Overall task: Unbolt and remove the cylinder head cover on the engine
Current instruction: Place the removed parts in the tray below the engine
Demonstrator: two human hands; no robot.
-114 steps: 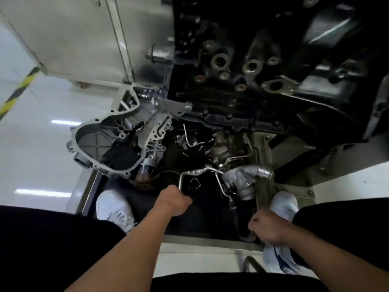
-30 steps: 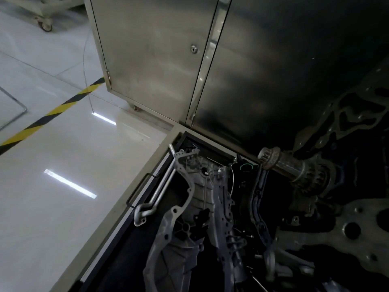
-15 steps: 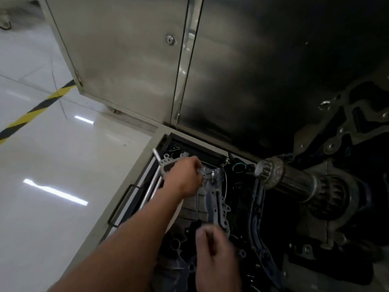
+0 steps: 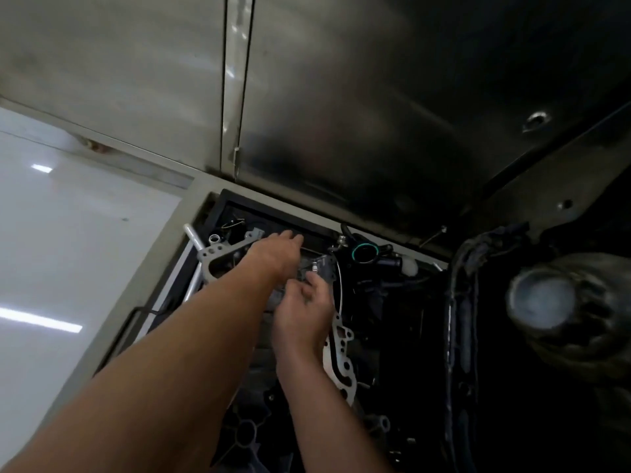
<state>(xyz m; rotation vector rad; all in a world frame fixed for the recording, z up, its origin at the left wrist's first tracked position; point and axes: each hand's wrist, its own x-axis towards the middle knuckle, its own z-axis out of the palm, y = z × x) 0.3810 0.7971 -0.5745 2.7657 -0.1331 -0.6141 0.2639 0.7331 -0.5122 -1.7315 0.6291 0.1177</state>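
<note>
Likely workshop, steel cabinet [image 4: 136, 73], engine parts tray [image 4: 164, 261]

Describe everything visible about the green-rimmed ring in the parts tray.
The dark ring with a green rubber-like rim lies at the far end of the black-lined parts tray, just below the steel cabinet. It looks round, tilted slightly, sitting on dark hose-like parts. Neither hand touches it; the right hand is nearest, to its left.

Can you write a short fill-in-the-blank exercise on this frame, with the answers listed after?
1. The left hand reaches toward the far edge of the parts tray with its fingers ____.
2. The ring lying in the tray's far right corner is ____ in colour.
3. Both forearms are ____, with no sleeves.
4. Behind the tray stands a ____ cabinet.

Answers: extended; green; bare; metal
</note>
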